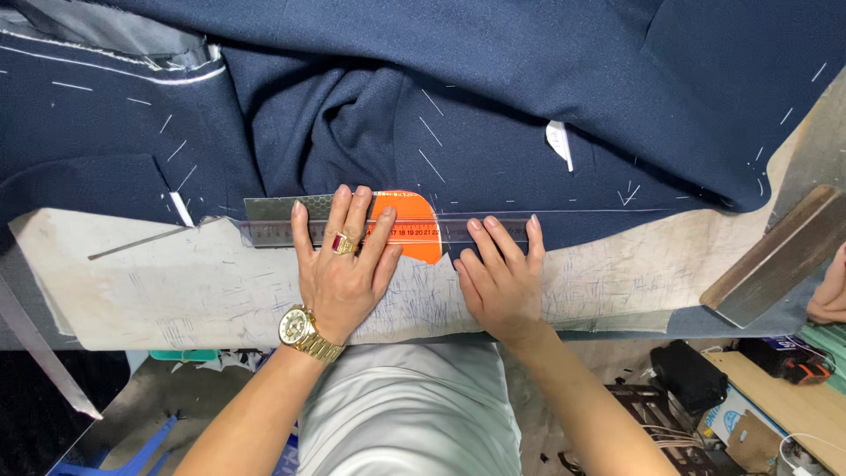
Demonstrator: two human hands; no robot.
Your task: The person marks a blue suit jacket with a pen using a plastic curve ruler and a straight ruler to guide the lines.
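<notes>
A clear plastic ruler (273,220) with an orange patch (414,231) lies along the lower edge of dark navy cloth (493,79) marked with white chalk strokes. My left hand (344,264), wearing a gold ring with a red stone and a gold wristwatch, presses flat on the ruler with fingers spread. My right hand (502,273) lies flat just to its right, fingertips resting on the ruler's clear right end. Both palms rest on the pale, pen-scribbled table top (203,291).
A wooden block with a metal face (775,256) lies tilted at the right edge, beside another person's hand (830,295). A small white chalk piece (560,141) sits on the cloth. Grey lining (132,40) shows top left. Boxes and tools sit on the floor (749,388) lower right.
</notes>
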